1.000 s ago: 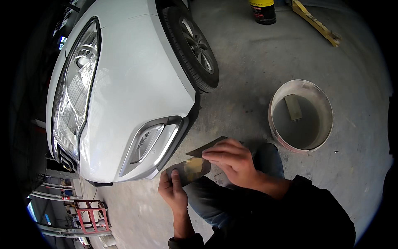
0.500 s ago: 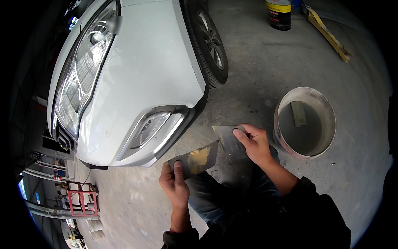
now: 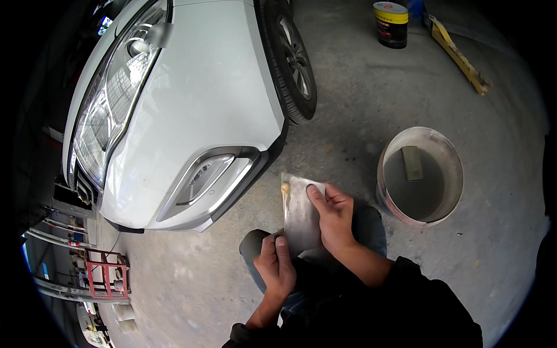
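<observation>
My right hand (image 3: 336, 217) pinches a thin, flat metal putty spreader (image 3: 303, 216) between thumb and fingers, its broad grey face turned up and catching light. A small lump of yellowish putty (image 3: 285, 189) sits along the left edge of that spreader, near its far corner. My left hand (image 3: 276, 267) is closed, thumb on top, on a second putty spreader, which is turned nearly edge-on and hardly shows beside the first. Both hands are close together above my knees, in front of the white car's bumper (image 3: 223, 180).
To the right stands a round bucket (image 3: 384, 191) of murky water with a greenish-grey block (image 3: 412, 163) in it. A black and yellow pail (image 3: 391, 29) and a yellow beam (image 3: 458, 55) lie farther back. At left is a red metal frame (image 3: 89, 272).
My hands have come together. The left spreader has turned from face-on to nearly edge-on against the right one, and the putty now shows as a lump at the right spreader's edge.
</observation>
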A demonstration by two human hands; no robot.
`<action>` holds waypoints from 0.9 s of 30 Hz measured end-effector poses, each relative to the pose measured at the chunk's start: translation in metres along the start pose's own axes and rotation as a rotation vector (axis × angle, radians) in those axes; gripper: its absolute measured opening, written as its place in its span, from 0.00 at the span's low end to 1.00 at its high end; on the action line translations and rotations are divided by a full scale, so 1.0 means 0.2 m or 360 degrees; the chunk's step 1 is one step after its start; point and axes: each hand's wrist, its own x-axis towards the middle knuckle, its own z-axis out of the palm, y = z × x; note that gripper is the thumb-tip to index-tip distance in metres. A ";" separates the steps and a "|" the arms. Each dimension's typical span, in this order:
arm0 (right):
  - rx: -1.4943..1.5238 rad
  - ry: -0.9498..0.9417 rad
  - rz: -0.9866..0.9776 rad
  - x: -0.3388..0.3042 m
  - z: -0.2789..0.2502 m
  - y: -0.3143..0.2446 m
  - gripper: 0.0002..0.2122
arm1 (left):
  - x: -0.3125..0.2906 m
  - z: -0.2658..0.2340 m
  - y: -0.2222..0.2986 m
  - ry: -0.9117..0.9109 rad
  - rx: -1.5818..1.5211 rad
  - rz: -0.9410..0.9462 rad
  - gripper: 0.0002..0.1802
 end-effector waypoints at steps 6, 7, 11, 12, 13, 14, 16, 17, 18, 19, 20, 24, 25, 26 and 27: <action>0.0231 -0.0860 0.0100 0.17 -0.15 -0.17 0.11 | 0.05 -0.13 -0.13 -0.0053 -0.0044 -0.0053 0.12; -0.0029 -0.1011 0.0126 0.16 -0.17 -0.17 0.11 | 0.07 -0.15 -0.13 -0.0034 -0.0064 -0.0100 0.13; -0.0951 -0.1418 0.0070 0.13 -0.21 -0.17 0.10 | 0.13 -0.18 -0.10 0.0097 -0.0150 -0.0164 0.15; -0.0991 -0.1439 -0.0058 0.13 -0.20 -0.17 0.10 | 0.14 -0.19 -0.09 0.0113 -0.0138 -0.0168 0.16; -0.1032 -0.1459 -0.0186 0.14 -0.20 -0.17 0.10 | 0.15 -0.20 -0.09 0.0125 -0.0168 -0.0167 0.16; -0.1072 -0.1477 -0.0314 0.14 -0.19 -0.18 0.10 | 0.15 -0.20 -0.09 0.0136 -0.0198 -0.0167 0.17; -0.1427 -0.1403 -0.0737 0.13 -0.18 -0.17 0.11 | 0.15 -0.21 -0.09 0.0163 -0.0214 -0.0177 0.17; -0.1601 -0.1351 -0.0951 0.12 -0.18 -0.17 0.11 | 0.14 -0.22 -0.09 0.0177 -0.0208 -0.0183 0.18; -0.1644 -0.1173 -0.1178 0.10 -0.16 -0.17 0.12 | 0.14 -0.22 -0.09 0.0194 -0.0201 -0.0190 0.18; -0.1678 -0.0998 -0.1404 0.06 -0.12 -0.18 0.13 | 0.14 -0.22 -0.09 0.0232 -0.0199 -0.0189 0.18; -0.1703 -0.0815 -0.1623 0.02 -0.08 -0.18 0.13 | 0.14 -0.21 -0.09 0.0270 -0.0194 -0.0189 0.18; -0.1722 -0.0975 -0.1794 -0.14 -0.06 -0.10 0.14 | 0.14 -0.19 -0.03 0.0273 -0.0280 -0.0233 0.17; -0.1666 -0.1025 -0.1779 -0.17 -0.07 -0.07 0.14 | 0.14 -0.19 -0.04 0.0301 -0.0289 -0.0232 0.17; -0.1657 -0.1083 -0.1772 -0.20 -0.08 -0.06 0.14 | 0.14 -0.18 -0.05 0.0327 -0.0300 -0.0231 0.17; -0.1636 -0.1109 -0.1741 -0.20 -0.08 -0.06 0.14 | 0.14 -0.18 -0.06 0.0362 -0.0307 -0.0236 0.17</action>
